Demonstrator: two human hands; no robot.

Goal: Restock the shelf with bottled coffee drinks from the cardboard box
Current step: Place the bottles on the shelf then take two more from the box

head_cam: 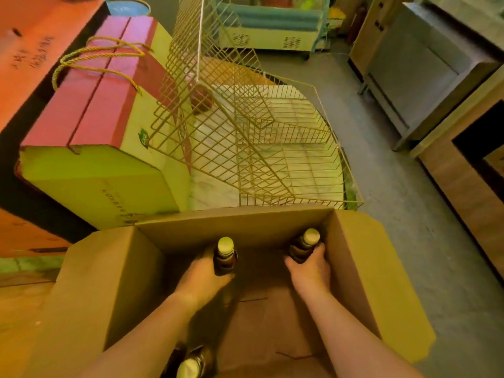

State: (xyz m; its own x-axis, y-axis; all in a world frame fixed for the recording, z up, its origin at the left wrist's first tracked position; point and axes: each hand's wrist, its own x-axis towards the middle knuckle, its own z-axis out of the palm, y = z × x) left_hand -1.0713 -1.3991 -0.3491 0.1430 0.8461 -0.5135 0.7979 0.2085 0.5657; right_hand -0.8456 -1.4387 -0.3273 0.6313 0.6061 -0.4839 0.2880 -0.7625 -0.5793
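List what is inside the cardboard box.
The left hand grips one coffee bottle, the right hand another; a third bottle sits nearer, partly under the left forearm. Both forearms hide part of the box floor.

You're in a small shop: a tiered wire display rack [245,137], stacked gift cartons [103,105] with rope handles, a chest freezer [272,36] and wooden counters [463,186] crowd the concrete floor [381,186].
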